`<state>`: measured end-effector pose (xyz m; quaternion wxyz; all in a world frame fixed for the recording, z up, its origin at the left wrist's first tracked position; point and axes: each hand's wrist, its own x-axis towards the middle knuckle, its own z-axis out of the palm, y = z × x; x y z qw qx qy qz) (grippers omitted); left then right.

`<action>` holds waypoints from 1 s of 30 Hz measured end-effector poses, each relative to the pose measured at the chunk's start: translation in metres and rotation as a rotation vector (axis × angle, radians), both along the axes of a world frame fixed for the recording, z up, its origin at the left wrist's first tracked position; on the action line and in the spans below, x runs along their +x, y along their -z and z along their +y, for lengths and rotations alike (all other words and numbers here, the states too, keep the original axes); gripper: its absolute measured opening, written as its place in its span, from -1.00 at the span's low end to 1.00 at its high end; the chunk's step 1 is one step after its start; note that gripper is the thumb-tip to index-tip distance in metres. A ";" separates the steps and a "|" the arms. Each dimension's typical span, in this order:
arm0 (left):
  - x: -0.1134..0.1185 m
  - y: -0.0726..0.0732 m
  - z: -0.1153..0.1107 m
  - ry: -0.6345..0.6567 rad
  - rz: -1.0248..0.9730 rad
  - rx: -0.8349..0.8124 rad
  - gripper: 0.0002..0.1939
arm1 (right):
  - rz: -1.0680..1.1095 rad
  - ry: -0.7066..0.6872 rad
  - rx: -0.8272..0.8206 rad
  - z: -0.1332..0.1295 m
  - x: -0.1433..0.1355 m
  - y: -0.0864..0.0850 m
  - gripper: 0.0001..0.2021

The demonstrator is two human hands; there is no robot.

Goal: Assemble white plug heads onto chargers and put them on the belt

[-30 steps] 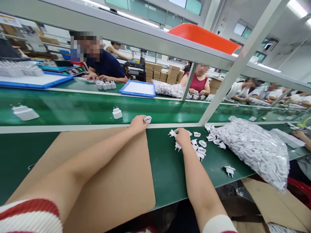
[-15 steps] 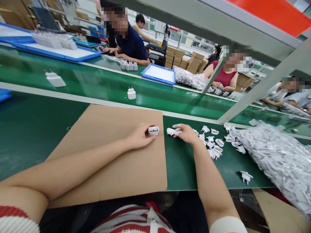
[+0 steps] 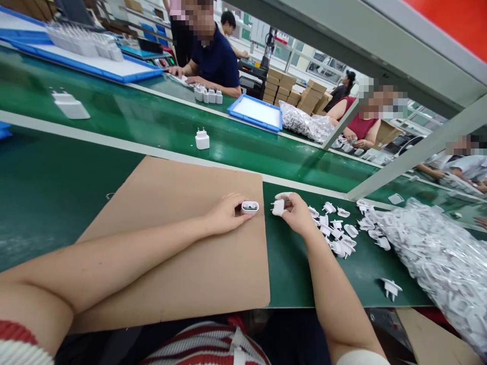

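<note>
My left hand [image 3: 227, 213] is closed round a white charger housing [image 3: 250, 208] above the cardboard sheet [image 3: 182, 263]. The housing's open end faces me, with a green circuit board showing inside. To its right, my right hand [image 3: 297, 210] pinches a white plug cap [image 3: 278, 207] whose pins point left. Pale covers sit on some fingertips of this hand. The two parts are apart. Just beyond my right hand lies a loose pile of white plug caps [image 3: 337, 230] on the green table. One single plug cap [image 3: 391, 288] rests nearer the front edge.
A clear bag full of plug caps [image 3: 441, 253] bulges at the right. Behind the table, the green conveyor belt [image 3: 152, 134] carries a charger [image 3: 202, 139] and another charger [image 3: 70, 105]. A slanted metal post [image 3: 399, 157] stands at right. Co-workers sit across the belt.
My right hand has turned the plug cap, so its pins now point left toward the housing. My left hand keeps its hold. The view has shifted slightly and the belt's chargers sit further left.
</note>
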<state>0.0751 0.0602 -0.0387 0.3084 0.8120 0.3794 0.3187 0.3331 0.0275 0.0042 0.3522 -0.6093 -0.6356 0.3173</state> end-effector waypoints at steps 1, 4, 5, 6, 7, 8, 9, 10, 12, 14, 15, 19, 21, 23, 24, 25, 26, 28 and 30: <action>0.000 0.000 0.000 0.011 -0.008 0.001 -0.69 | 0.148 0.016 -0.036 0.000 -0.001 -0.002 -0.51; 0.000 0.001 0.001 0.029 -0.022 0.002 -0.68 | 0.501 0.007 -0.153 -0.003 -0.006 -0.009 -0.49; 0.000 0.001 0.001 0.034 -0.027 -0.002 -0.67 | 0.572 0.013 -0.177 -0.004 -0.008 -0.011 -0.51; 0.000 0.000 0.000 0.044 -0.033 -0.009 -0.66 | 0.624 0.026 -0.194 -0.004 -0.011 -0.011 -0.51; 0.000 0.000 0.000 0.067 -0.039 -0.017 -0.64 | 0.657 0.045 -0.204 -0.004 -0.014 -0.012 -0.50; 0.000 -0.001 -0.001 0.099 -0.042 -0.024 -0.63 | 0.675 0.068 -0.213 -0.004 -0.017 -0.011 -0.47; -0.001 -0.001 -0.001 0.135 -0.043 -0.028 -0.62 | 0.681 0.092 -0.223 -0.003 -0.019 -0.009 -0.44; -0.001 -0.002 -0.001 0.167 -0.043 -0.029 -0.60 | 0.681 0.112 -0.234 -0.003 -0.022 -0.008 -0.42; -0.001 -0.003 -0.002 0.202 -0.043 -0.035 -0.57 | 0.689 0.125 -0.258 -0.003 -0.026 -0.004 -0.39; -0.001 -0.003 -0.001 0.200 -0.045 -0.046 -0.57 | 0.695 0.096 -0.282 -0.004 -0.031 -0.001 -0.41; -0.001 -0.003 -0.001 0.198 -0.049 -0.052 -0.58 | 0.681 0.080 -0.284 -0.005 -0.034 -0.001 -0.42; -0.001 -0.004 0.000 0.184 -0.075 -0.053 -0.64 | 0.441 0.062 -0.076 -0.013 -0.045 -0.003 -0.60; -0.001 -0.005 0.000 0.179 -0.073 -0.051 -0.65 | 0.202 0.012 0.137 -0.018 -0.050 -0.005 -0.78; -0.001 -0.007 0.000 0.187 -0.074 -0.062 -0.65 | -0.038 -0.074 0.290 -0.024 -0.054 -0.008 -0.90; -0.001 -0.007 0.000 0.192 -0.080 -0.073 -0.65 | -0.135 -0.109 0.332 -0.026 -0.055 -0.008 -0.88; -0.001 -0.008 0.000 0.196 -0.087 -0.084 -0.65 | -0.214 -0.133 0.355 -0.028 -0.056 -0.009 -0.84; -0.001 -0.008 0.000 0.200 -0.093 -0.093 -0.65 | -0.281 -0.147 0.368 -0.029 -0.057 -0.009 -0.81; -0.001 -0.007 0.001 0.204 -0.106 -0.103 -0.66 | -0.397 -0.151 0.387 -0.030 -0.058 -0.009 -0.78; -0.001 -0.006 0.001 0.212 -0.115 -0.104 -0.66 | -0.492 -0.145 0.401 -0.030 -0.059 -0.008 -0.80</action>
